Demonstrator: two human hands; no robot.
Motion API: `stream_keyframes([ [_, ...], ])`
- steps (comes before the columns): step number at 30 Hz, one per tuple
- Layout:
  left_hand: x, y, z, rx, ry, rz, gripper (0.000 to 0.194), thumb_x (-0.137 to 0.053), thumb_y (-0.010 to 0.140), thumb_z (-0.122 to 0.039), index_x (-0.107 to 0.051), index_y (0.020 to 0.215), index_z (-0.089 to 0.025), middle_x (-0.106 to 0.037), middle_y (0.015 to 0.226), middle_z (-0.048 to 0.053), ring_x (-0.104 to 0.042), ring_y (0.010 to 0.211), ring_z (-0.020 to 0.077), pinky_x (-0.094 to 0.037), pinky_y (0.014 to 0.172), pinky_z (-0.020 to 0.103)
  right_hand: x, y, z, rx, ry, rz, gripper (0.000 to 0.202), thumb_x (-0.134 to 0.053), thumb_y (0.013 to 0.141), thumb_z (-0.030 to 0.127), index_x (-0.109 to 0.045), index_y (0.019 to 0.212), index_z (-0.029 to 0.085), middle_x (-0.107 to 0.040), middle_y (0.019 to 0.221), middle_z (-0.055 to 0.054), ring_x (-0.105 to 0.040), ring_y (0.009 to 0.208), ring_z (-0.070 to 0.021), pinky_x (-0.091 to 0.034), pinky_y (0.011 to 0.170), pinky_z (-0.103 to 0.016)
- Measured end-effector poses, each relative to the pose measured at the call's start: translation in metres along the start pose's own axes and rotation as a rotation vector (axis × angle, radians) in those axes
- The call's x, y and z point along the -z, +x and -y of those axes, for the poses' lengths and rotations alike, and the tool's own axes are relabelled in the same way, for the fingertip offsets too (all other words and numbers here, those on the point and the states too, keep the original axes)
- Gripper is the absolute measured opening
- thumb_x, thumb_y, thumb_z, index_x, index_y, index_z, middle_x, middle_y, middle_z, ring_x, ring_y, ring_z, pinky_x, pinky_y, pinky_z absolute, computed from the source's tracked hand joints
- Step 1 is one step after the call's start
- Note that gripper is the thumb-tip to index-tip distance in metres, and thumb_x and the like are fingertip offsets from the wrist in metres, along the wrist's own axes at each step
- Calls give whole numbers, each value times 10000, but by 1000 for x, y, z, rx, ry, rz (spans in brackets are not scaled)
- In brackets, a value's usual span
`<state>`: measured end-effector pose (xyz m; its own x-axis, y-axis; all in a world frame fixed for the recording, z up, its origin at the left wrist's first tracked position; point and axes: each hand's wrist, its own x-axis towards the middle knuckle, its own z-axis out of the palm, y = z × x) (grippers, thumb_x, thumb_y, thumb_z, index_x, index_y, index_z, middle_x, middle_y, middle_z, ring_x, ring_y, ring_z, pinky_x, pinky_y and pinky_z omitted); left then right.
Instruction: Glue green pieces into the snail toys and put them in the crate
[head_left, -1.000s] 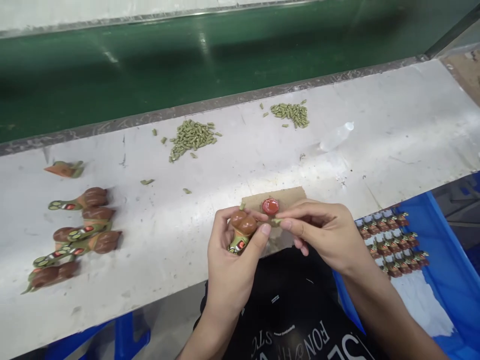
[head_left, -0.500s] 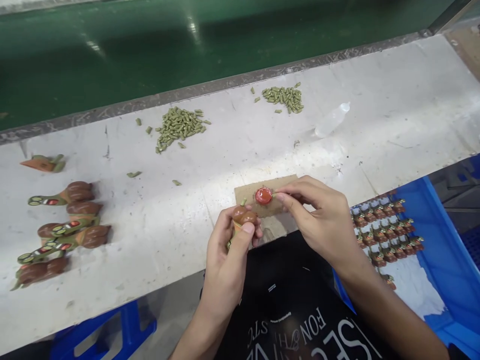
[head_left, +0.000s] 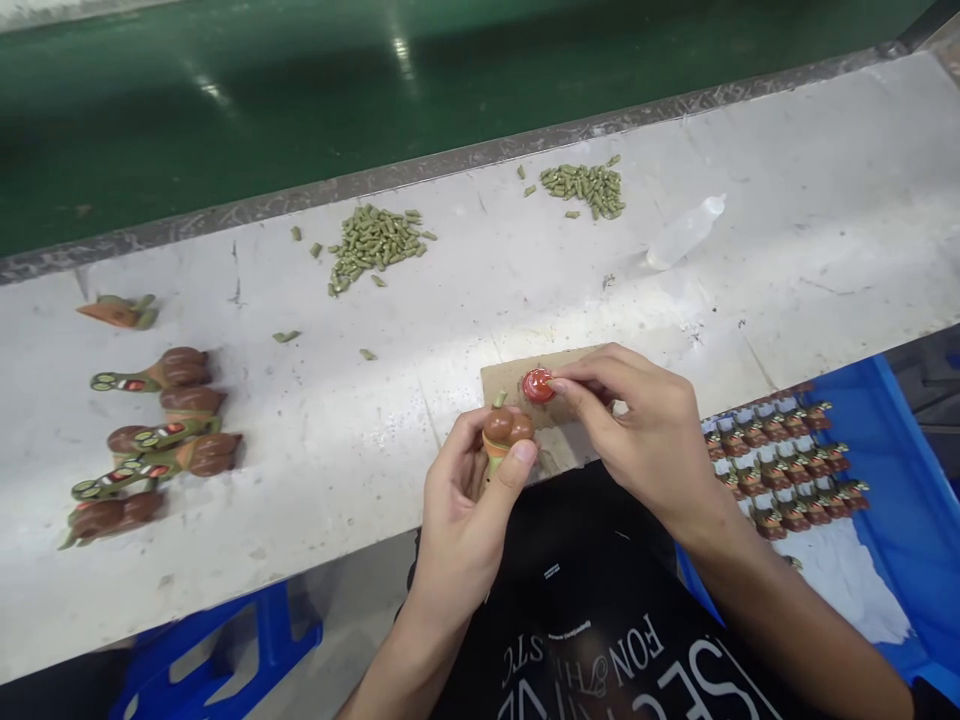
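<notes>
My left hand (head_left: pixel 469 515) is closed around a small brown and green figurine (head_left: pixel 508 428), its two rounded brown lobes facing up. A short green stub (head_left: pixel 499 399) sticks up from one lobe. My right hand (head_left: pixel 649 425) pinches a small green peg (head_left: pixel 553 384) between thumb and forefinger, most of it covered by the fingertips. The peg's tip is at a small round red dish (head_left: pixel 535 386) with a glossy surface; whether it touches is hard to see. That dish sits on a piece of brown cardboard (head_left: pixel 496 381) at the table's near edge.
Two piles of green pegs, a left one (head_left: pixel 375 240) and a right one (head_left: pixel 589 187), lie on the white table (head_left: pixel 337 430). A clear bottle (head_left: pixel 686 233) lies farther right. Several figurines (head_left: pixel 184 400) rest at left. A blue crate (head_left: pixel 900 450) with rows of figurines stands at right.
My right hand's fingertips have moved left, closer over the red dish, with the peg. My left hand still holds the figurine, turned slightly. The whole view has shifted a little.
</notes>
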<state>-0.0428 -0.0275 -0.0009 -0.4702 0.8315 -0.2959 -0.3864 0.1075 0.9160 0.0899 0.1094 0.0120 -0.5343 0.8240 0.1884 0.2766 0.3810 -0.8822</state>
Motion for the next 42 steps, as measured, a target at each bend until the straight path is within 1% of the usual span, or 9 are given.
stream_keyframes([
  [2,-2,1,1,-7,4,6,124,-857,1109,-385,-821,1181,-291,-765,1161,20,-722,1116,209,-559,1006,311,0,-4,3,-153,191,-29,99,-821,1099,246,-877,1024,279,-872,1033,-48,-838,887,-254,-721,771,-412],
  [5,-5,2,1,-12,10,29,112,-846,1116,-371,-836,1209,-309,-797,1203,27,-751,1147,216,-584,1030,316,0,-9,5,-336,489,7,73,-902,1056,322,-896,1016,262,-889,986,-40,-867,834,-233,-756,713,-349],
  [11,-9,2,-2,-31,-10,35,91,-867,1096,-350,-859,1182,-321,-818,1193,34,-781,1132,223,-654,1052,343,0,-12,4,-412,667,59,57,-941,1021,307,-908,1016,260,-908,1007,-31,-898,829,-222,-799,784,-342],
  [17,-7,3,-3,-15,3,39,99,-888,1080,-342,-874,1177,-331,-801,1161,17,-782,1084,185,-674,1041,298,0,-11,5,-402,660,63,31,-916,1017,261,-907,995,281,-910,996,-18,-902,893,-223,-796,778,-323],
  [22,-7,3,-3,-13,54,8,113,-912,1052,-376,-876,1145,-322,-805,1163,37,-781,1074,225,-691,1006,342,3,-12,5,-395,593,96,49,-893,1008,250,-904,989,294,-902,1029,-25,-888,921,-240,-785,780,-351],
  [25,-6,3,-4,-23,118,24,115,-903,1054,-375,-867,1147,-317,-824,1156,43,-789,1076,239,-686,976,339,6,-13,3,-334,486,114,75,-856,1025,233,-891,989,289,-890,1079,-40,-869,965,-248,-760,792,-360],
  [31,0,0,-2,-118,260,59,160,-878,1060,-269,-832,1198,-335,-818,1112,-3,-777,1009,181,-634,913,249,11,-16,5,-218,284,199,151,-790,1067,175,-861,1000,290,-866,1096,-38,-840,1074,-263,-728,896,-390],
  [37,3,-7,-9,-177,293,72,179,-877,1033,-228,-816,1170,-325,-796,1127,-6,-758,1053,189,-625,942,259,12,-24,9,-198,378,207,135,-794,1089,171,-844,1024,278,-850,1114,-21,-827,1065,-223,-705,914,-354],
  [42,3,-12,-15,-153,284,90,128,-895,1038,-290,-832,1148,-307,-809,1094,18,-771,1008,226,-632,922,328,12,-31,13,-207,470,188,105,-831,1086,203,-884,1050,286,-860,1117,-19,-844,1059,-216,-721,898,-331],
])
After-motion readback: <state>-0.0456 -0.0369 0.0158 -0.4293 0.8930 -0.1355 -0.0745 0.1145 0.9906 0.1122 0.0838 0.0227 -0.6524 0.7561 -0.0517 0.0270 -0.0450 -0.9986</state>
